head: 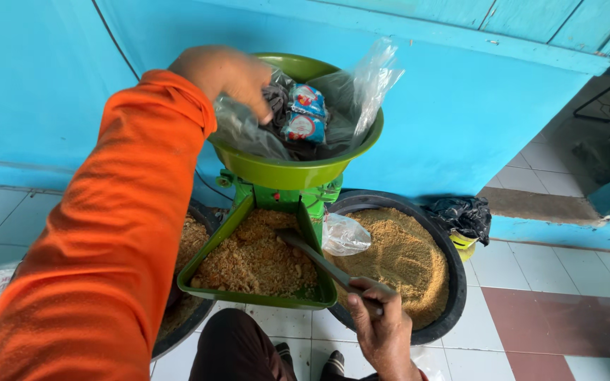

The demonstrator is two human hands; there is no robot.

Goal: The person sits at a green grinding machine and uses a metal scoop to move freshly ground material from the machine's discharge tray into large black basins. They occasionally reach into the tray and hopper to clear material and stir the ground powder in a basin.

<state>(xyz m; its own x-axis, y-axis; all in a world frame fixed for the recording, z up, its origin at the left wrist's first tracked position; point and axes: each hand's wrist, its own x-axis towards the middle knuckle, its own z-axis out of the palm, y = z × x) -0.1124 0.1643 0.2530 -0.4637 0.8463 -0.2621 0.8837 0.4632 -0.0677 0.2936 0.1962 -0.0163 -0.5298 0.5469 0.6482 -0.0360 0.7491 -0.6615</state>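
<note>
Orange sleeve hides left hand grip, unclear, at plastic bag; right hand clasps scoop.

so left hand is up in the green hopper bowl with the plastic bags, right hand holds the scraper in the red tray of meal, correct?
Not quite: the tray is green, not red, as the head view shows. The rest holds: left hand is up in the green hopper bowl among the plastic bags, right hand holds the scraper.
</note>
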